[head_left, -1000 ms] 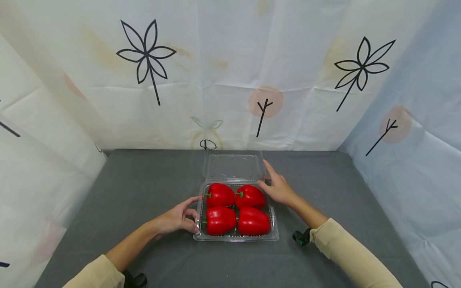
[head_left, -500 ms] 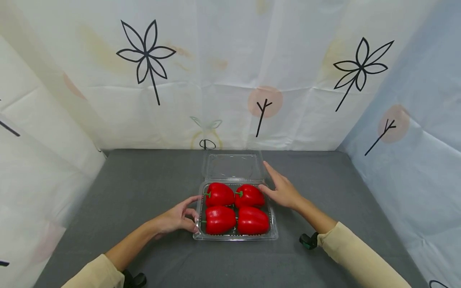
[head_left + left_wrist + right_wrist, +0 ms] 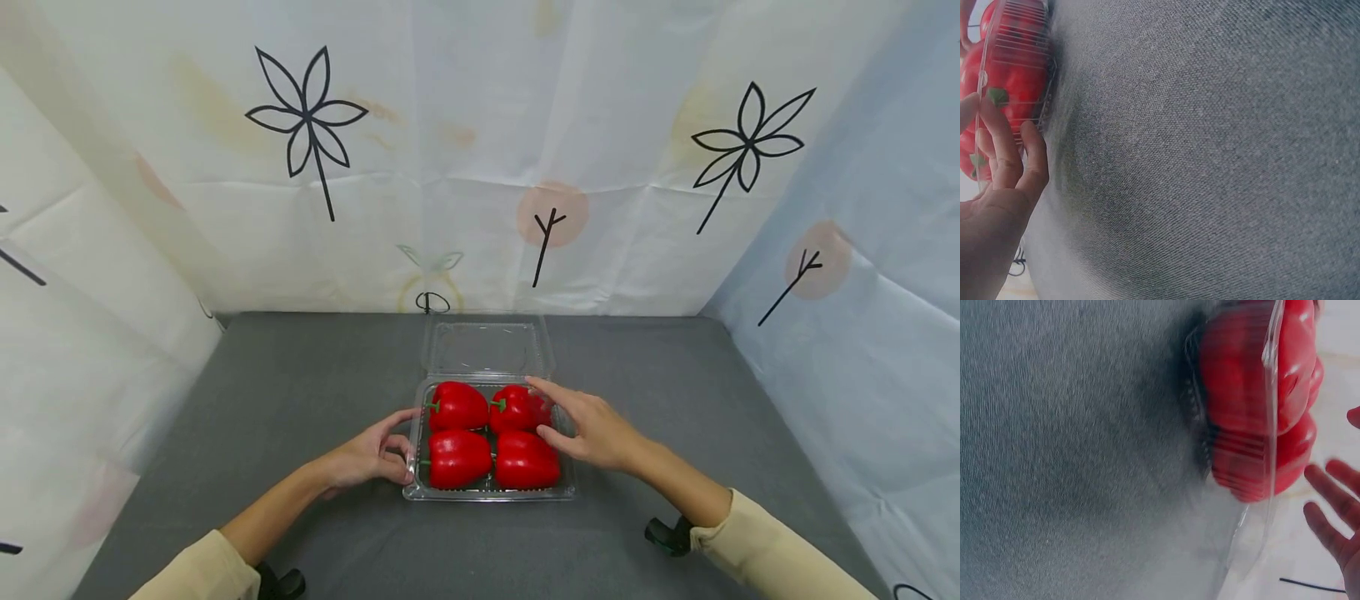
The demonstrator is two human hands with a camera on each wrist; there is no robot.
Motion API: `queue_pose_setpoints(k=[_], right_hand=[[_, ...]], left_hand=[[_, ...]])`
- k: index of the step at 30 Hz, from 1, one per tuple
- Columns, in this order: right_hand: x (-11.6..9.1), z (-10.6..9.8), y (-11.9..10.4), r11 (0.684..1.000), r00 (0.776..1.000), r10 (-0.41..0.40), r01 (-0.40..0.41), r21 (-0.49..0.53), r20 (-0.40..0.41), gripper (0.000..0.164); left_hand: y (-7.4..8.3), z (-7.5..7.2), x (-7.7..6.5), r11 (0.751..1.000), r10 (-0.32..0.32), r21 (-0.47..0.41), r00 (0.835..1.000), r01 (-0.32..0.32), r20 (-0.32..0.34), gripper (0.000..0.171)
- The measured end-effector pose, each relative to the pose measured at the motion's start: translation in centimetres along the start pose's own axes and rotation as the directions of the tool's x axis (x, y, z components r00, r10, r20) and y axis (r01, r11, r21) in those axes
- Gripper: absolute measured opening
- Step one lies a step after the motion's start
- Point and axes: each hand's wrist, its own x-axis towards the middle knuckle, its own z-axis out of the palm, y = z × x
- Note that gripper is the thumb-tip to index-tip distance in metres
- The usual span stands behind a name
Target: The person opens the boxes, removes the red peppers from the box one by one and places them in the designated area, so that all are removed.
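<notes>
A clear plastic clamshell container (image 3: pixel 491 496) sits on the grey cloth with its lid (image 3: pixel 487 346) folded back behind it. Several red bell peppers fill it in two rows, among them a front left one (image 3: pixel 457 460) and a front right one (image 3: pixel 527 462). My left hand (image 3: pixel 366 457) holds the container's left side; in the left wrist view its thumb and a finger (image 3: pixel 1000 134) pinch the rim. Above the right side, my right hand (image 3: pixel 600 429) hovers with fingers spread, partly covering the back right pepper (image 3: pixel 510 408). The right wrist view shows those fingers (image 3: pixel 1325 534) above the rim, holding nothing.
The grey cloth-covered table (image 3: pixel 322 358) extends on both sides of the container. A pale fabric backdrop (image 3: pixel 480 150) with drawn plants stands behind, and more fabric (image 3: pixel 885 275) hangs at the right. A dark wrist device (image 3: pixel 669 536) sits below the right sleeve.
My right hand has come away from the lid's hinge corner, moving toward the front and over the container's right side. My left hand stays at the left rim.
</notes>
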Motion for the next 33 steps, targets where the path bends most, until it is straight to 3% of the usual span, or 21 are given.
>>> queue_pose_setpoints(k=[4, 9, 21, 33], right_hand=[[-0.1, 0.1, -0.4, 0.993, 0.993, -0.078, 0.069, 0.098, 0.087, 0.067], [-0.2, 0.4, -0.5, 0.988, 0.976, -0.055, 0.023, 0.152, 0.209, 0.073], [0.4, 0.6, -0.9, 0.994, 0.958, -0.019, -0.013, 0.109, 0.285, 0.081], [2.0, 1.1, -1.0, 1.0, 0.926, -0.005, -0.008, 0.031, 0.378, 0.066]], left_hand=[[0.0, 0.0, 0.0, 1.0, 0.004, 0.001, 1.0, -0.004, -0.001, 0.092], [0.1, 0.2, 0.0, 1.0, 0.001, -0.003, 1.0, -0.001, -0.001, 0.092], [0.1, 0.2, 0.0, 1.0, 0.003, 0.01, 1.0, -0.003, -0.005, 0.091], [0.0, 0.2, 0.1, 1.0, -0.002, 0.003, 1.0, 0.002, -0.002, 0.091]])
